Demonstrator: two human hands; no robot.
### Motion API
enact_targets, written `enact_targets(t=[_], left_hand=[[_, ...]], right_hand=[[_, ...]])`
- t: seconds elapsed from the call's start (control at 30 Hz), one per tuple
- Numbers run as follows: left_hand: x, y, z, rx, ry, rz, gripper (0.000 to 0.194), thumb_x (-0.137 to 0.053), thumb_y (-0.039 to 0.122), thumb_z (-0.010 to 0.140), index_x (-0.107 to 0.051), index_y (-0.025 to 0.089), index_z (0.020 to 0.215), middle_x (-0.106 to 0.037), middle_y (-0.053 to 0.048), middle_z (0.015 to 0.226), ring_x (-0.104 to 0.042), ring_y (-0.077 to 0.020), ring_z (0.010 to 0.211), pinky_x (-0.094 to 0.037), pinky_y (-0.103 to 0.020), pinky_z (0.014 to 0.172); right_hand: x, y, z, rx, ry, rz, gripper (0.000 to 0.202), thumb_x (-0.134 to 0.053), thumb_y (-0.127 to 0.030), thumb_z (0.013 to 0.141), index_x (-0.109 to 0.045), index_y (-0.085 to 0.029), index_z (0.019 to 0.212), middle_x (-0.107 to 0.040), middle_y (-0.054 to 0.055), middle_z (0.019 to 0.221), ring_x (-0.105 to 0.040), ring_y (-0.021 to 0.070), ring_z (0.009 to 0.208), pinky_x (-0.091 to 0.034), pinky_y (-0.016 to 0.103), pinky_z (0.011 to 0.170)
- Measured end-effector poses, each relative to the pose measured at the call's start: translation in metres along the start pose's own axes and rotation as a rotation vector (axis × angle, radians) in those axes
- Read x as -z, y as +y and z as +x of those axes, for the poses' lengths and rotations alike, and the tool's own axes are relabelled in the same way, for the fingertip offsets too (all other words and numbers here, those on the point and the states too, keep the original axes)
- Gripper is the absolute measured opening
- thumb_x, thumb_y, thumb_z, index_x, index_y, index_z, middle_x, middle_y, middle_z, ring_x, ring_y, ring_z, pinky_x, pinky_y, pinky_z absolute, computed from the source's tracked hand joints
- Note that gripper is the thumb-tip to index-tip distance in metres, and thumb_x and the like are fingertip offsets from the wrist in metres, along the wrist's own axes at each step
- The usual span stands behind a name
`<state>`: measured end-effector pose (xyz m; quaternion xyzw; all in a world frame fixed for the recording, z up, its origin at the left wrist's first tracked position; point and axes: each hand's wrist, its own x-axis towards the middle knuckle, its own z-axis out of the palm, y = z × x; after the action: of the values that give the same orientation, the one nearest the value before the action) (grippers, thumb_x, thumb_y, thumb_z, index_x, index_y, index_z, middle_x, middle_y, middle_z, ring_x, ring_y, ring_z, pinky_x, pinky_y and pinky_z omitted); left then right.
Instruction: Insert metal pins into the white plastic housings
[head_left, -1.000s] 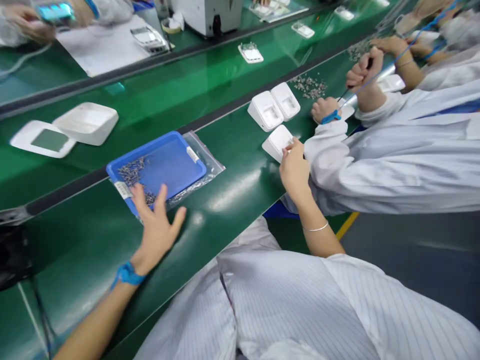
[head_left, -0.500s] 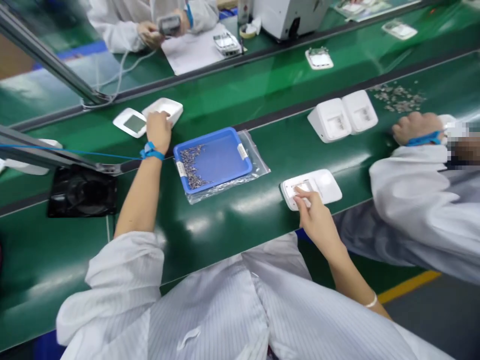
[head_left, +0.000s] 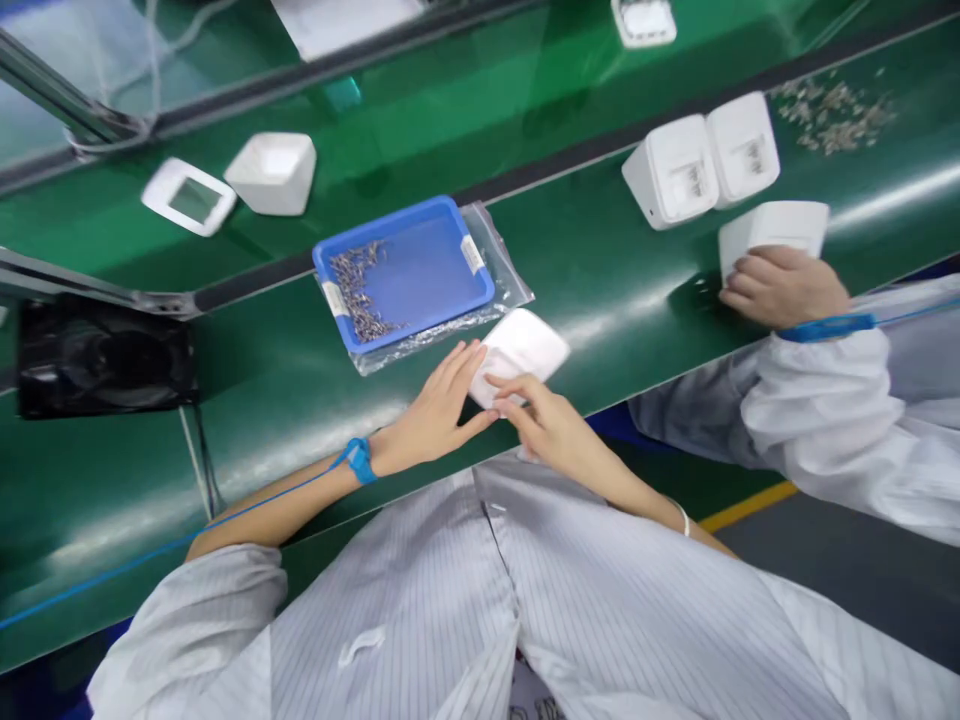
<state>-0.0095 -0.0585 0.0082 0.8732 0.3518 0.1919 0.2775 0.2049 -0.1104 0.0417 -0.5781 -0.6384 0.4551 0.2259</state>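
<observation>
A white plastic housing (head_left: 534,345) lies at the table's front, just right of the blue tray (head_left: 427,285). My left hand (head_left: 442,405) reaches in from the left with its fingers stretched out, the tips touching the housing's left side. From the right, my right hand (head_left: 544,420) grips the housing's near end between bent fingers and thumb. The fingers partly cover the recess in the housing. Small metal screws (head_left: 358,290) are heaped at the left end of the tray, which sits on a clear plastic bag (head_left: 499,260).
On the far green strip are a white frame with a window (head_left: 166,190) and a hollow white shell (head_left: 281,175). Two white housings (head_left: 679,170) stand back right, near scattered small parts (head_left: 832,112). A co-worker's hand (head_left: 795,288) holds a white housing (head_left: 780,225). A black box (head_left: 105,355) sits left.
My left hand has left the white shell on the far strip and come to the housing. My right hand has moved the housing left. The co-worker's hand now has a white housing.
</observation>
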Motion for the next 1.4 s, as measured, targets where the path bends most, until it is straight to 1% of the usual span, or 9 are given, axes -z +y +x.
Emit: enact_targets(t=[0.1,0.2,0.27,0.43,0.53,0.67,0.9,1.23,1.4], left_hand=[[-0.019,0.003,-0.007,0.024,-0.065,-0.024,0.083,-0.044,0.060,0.100,-0.011,0.015,0.162,-0.018,-0.025,0.166,-0.019,-0.0365,0.156,-0.023,-0.061,0.125],[-0.012,-0.012,0.005,0.054,-0.098,-0.051,0.081,-0.043,0.063,0.100,-0.016,0.016,0.161,-0.028,-0.019,0.165,-0.023,-0.0340,0.155,-0.020,-0.056,0.127],[-0.008,-0.018,0.014,0.091,-0.115,-0.048,0.082,-0.039,0.065,0.100,-0.016,0.016,0.162,-0.027,-0.017,0.166,-0.020,-0.0342,0.156,-0.016,-0.056,0.129],[-0.017,-0.016,0.024,0.126,-0.088,-0.044,0.081,-0.031,0.064,0.102,-0.018,0.007,0.160,-0.027,-0.020,0.165,-0.019,-0.0330,0.157,-0.012,-0.052,0.130],[-0.023,-0.016,0.023,0.112,-0.079,-0.066,0.080,-0.035,0.062,0.102,-0.019,0.009,0.160,-0.026,-0.019,0.166,-0.018,-0.0329,0.157,-0.012,-0.053,0.130],[-0.022,-0.015,0.023,0.100,-0.068,-0.108,0.079,-0.043,0.057,0.099,-0.020,0.011,0.160,-0.026,-0.016,0.166,-0.016,-0.0332,0.158,-0.011,-0.054,0.131],[-0.021,-0.013,0.022,0.068,-0.072,-0.154,0.076,-0.050,0.044,0.094,-0.027,0.013,0.159,-0.033,-0.012,0.164,-0.017,-0.0344,0.157,-0.012,-0.055,0.131],[-0.024,-0.015,0.018,0.021,-0.059,-0.163,0.085,-0.057,0.048,0.088,-0.024,0.017,0.159,-0.036,-0.011,0.162,-0.016,-0.0358,0.157,-0.011,-0.057,0.130],[-0.022,-0.014,0.019,0.037,-0.080,-0.148,0.081,-0.053,0.049,0.091,-0.025,0.017,0.159,-0.036,-0.010,0.163,-0.015,-0.0350,0.157,-0.012,-0.056,0.130]], right_hand=[[-0.007,-0.012,0.005,0.012,-0.058,-0.114,0.021,-0.049,-0.035,0.105,-0.058,-0.021,0.117,-0.075,0.004,0.101,-0.069,0.0171,0.068,-0.051,0.030,0.070],[-0.005,-0.008,0.015,0.036,0.069,-0.335,0.017,-0.058,-0.034,0.102,-0.065,-0.020,0.108,-0.076,0.004,0.103,-0.071,0.0205,0.083,-0.048,0.030,0.071],[-0.002,-0.002,0.023,0.048,0.111,-0.437,0.017,-0.059,-0.033,0.101,-0.068,-0.020,0.105,-0.076,0.004,0.101,-0.071,0.0210,0.084,-0.048,0.030,0.070],[0.006,-0.001,0.037,0.076,0.136,-0.541,0.022,-0.054,-0.030,0.102,-0.068,-0.018,0.113,-0.076,0.005,0.101,-0.070,0.0209,0.083,-0.047,0.029,0.068],[0.009,-0.006,0.041,0.112,0.114,-0.613,0.024,-0.049,-0.028,0.103,-0.068,-0.017,0.113,-0.075,0.005,0.101,-0.070,0.0210,0.083,-0.043,0.028,0.065],[0.008,-0.011,0.043,0.108,0.034,-0.731,0.021,-0.051,-0.026,0.101,-0.070,-0.016,0.099,-0.073,0.005,0.097,-0.066,0.0197,0.076,-0.035,0.028,0.057],[0.000,-0.009,0.046,0.125,-0.037,-0.676,0.016,-0.053,-0.024,0.099,-0.066,-0.017,0.094,-0.069,0.002,0.092,-0.063,0.0167,0.075,-0.037,0.028,0.062],[-0.012,-0.003,0.037,0.153,0.035,-0.779,0.027,-0.047,-0.031,0.105,-0.067,-0.016,0.096,-0.068,0.003,0.089,-0.062,0.0162,0.073,-0.034,0.028,0.057],[-0.004,-0.013,0.036,0.153,-0.065,-0.825,0.030,-0.042,-0.028,0.108,-0.068,-0.015,0.101,-0.069,0.005,0.092,-0.064,0.0184,0.074,-0.038,0.029,0.057]])
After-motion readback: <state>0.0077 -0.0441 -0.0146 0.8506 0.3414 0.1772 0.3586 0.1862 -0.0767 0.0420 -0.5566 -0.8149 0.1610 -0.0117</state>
